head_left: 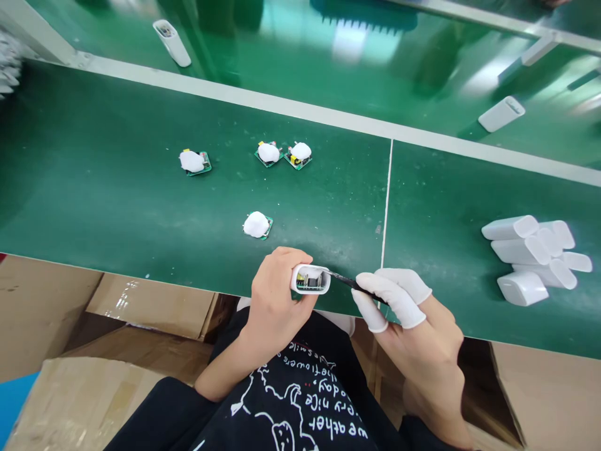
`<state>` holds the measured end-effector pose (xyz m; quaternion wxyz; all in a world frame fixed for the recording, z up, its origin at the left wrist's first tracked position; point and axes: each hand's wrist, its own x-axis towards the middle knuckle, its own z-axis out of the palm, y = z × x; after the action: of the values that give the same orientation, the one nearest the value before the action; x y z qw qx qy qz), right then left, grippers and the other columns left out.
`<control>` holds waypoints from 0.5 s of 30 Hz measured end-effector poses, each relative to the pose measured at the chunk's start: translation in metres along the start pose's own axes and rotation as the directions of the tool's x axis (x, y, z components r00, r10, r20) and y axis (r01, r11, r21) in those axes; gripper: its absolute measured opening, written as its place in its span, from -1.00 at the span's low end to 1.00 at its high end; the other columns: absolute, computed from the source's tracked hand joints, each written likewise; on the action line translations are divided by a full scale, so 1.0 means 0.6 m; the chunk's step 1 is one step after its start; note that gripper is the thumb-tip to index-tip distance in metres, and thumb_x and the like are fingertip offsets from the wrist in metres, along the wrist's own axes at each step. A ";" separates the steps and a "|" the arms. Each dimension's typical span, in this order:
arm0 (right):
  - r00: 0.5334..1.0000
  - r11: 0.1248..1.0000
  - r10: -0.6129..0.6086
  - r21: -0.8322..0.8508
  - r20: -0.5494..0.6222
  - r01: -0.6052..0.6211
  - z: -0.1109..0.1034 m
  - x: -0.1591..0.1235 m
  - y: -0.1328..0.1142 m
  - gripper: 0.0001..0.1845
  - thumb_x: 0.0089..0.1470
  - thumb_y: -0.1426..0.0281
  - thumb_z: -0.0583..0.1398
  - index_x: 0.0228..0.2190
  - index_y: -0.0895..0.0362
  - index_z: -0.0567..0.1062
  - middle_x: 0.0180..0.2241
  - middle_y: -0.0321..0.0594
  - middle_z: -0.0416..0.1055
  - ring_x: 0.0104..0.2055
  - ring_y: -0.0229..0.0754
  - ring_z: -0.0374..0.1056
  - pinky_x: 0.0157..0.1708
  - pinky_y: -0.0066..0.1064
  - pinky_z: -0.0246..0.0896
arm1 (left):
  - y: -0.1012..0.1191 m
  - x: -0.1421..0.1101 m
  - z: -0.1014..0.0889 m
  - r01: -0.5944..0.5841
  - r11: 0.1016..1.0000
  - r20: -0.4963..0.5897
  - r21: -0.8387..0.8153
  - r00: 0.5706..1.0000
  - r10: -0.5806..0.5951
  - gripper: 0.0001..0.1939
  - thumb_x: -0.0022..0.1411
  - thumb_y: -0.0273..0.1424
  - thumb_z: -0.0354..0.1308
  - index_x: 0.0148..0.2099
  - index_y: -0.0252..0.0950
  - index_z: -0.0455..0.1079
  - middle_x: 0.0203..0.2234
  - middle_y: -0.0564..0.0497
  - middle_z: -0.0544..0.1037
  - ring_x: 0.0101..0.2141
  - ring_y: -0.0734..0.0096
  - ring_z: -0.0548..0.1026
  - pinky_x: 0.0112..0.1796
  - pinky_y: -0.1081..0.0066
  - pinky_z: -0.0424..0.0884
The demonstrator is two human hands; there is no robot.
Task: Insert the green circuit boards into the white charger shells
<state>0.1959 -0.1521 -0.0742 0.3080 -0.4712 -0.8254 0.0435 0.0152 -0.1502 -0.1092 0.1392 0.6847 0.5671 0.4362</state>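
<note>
My left hand (pixel 279 297) is wrapped round a white charger housing (pixel 295 280), its open end facing up toward me. Inside it a circuit board (pixel 313 283) with parts and some white paste shows. With white finger cots on its fingertips, my right hand (pixel 413 319) pinches black tweezers (pixel 350 281). Their tip reaches the upper right rim of the housing. Just beyond my left hand lies a small circuit board topped with white paste (pixel 256 224).
More paste-topped boards (pixel 192 161) lie farther back on the green bench (pixel 117 207). White housings (pixel 521 247) are piled at the right. Single housings (pixel 501 114) rest beyond the pale rail (pixel 328 111). Cardboard boxes (pixel 84 401) stand below the front edge.
</note>
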 end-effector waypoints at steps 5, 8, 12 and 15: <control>1.000 1.000 0.010 -0.008 -0.002 -0.010 0.001 -0.003 0.001 -0.83 0.19 0.56 0.26 -0.15 0.17 0.47 -0.27 -0.22 0.47 -0.25 -0.24 0.45 -0.18 -0.44 0.42 | 0.000 0.001 0.004 -0.002 1.000 0.010 0.002 1.000 0.002 -0.72 0.13 -0.62 0.20 -0.16 -0.26 0.25 -0.35 0.07 0.46 -0.34 0.46 0.47 -0.34 0.45 0.41; 1.000 1.000 0.012 -0.005 0.000 -0.012 0.002 -0.003 0.003 -0.83 0.19 0.56 0.26 -0.16 0.18 0.48 -0.27 -0.21 0.47 -0.25 -0.22 0.45 -0.18 -0.42 0.42 | 0.000 0.001 0.005 0.002 1.000 0.011 0.009 1.000 -0.002 -0.73 0.13 -0.62 0.20 -0.17 -0.26 0.25 -0.35 0.08 0.46 -0.35 0.46 0.46 -0.35 0.45 0.40; 1.000 1.000 -0.008 0.007 0.003 0.008 0.003 -0.002 0.005 -0.84 0.18 0.56 0.26 -0.17 0.23 0.48 -0.28 -0.17 0.47 -0.26 -0.21 0.44 -0.20 -0.41 0.40 | 0.000 0.000 0.005 0.007 1.000 0.017 0.007 1.000 -0.007 -0.73 0.14 -0.62 0.20 -0.18 -0.26 0.24 -0.36 0.08 0.46 -0.36 0.47 0.46 -0.35 0.46 0.39; 1.000 1.000 -0.012 0.017 0.004 0.012 0.004 -0.001 0.005 -0.85 0.18 0.57 0.26 -0.18 0.24 0.48 -0.28 -0.17 0.47 -0.28 -0.22 0.42 -0.24 -0.42 0.38 | 0.000 0.001 0.006 0.005 1.000 0.028 -0.005 1.000 -0.004 -0.75 0.14 -0.62 0.20 -0.19 -0.26 0.24 -0.36 0.09 0.46 -0.36 0.49 0.45 -0.34 0.47 0.38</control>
<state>0.1969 -0.1506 -0.0774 0.3104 -0.4637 -0.8283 0.0496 0.0181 -0.1488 -0.1109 0.1498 0.6890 0.5655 0.4278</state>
